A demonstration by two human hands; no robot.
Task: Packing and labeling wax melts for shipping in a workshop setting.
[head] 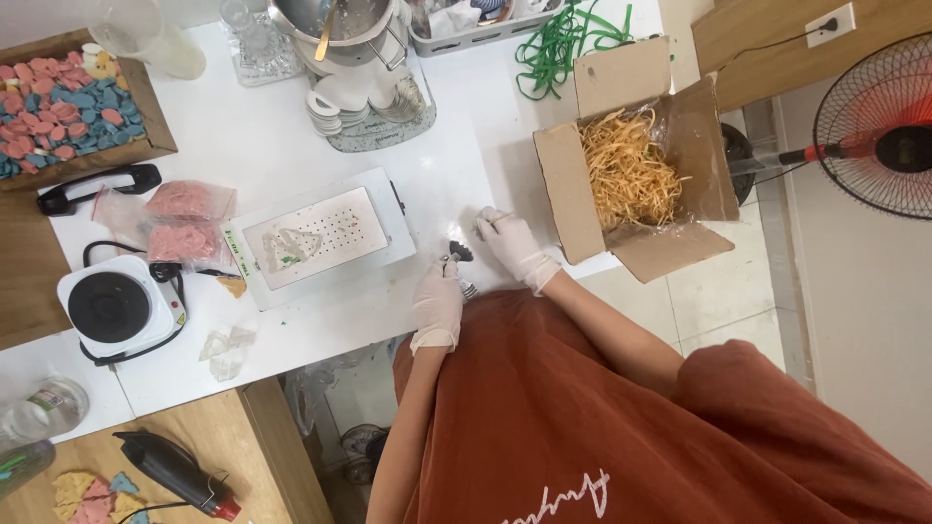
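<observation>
White worktop (291, 136) carries a brown cardboard box (636, 155) full of yellow paper strips (629, 175). Near it sits a flat white machine (320, 238). Both hands wear white gloves. Left hand (437, 303) pinches a small dark thing (458, 252) between box and machine. Right hand (513, 247) pinches a thin strand.

Small home craft workshop: hot plate (110, 307), tray of coloured pieces (68, 102), packing box (636, 155).

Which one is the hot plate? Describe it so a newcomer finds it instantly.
Start at the white table and go to its left end. The hot plate sits there, beside the perforated machine; it alone has a round black disc.
</observation>
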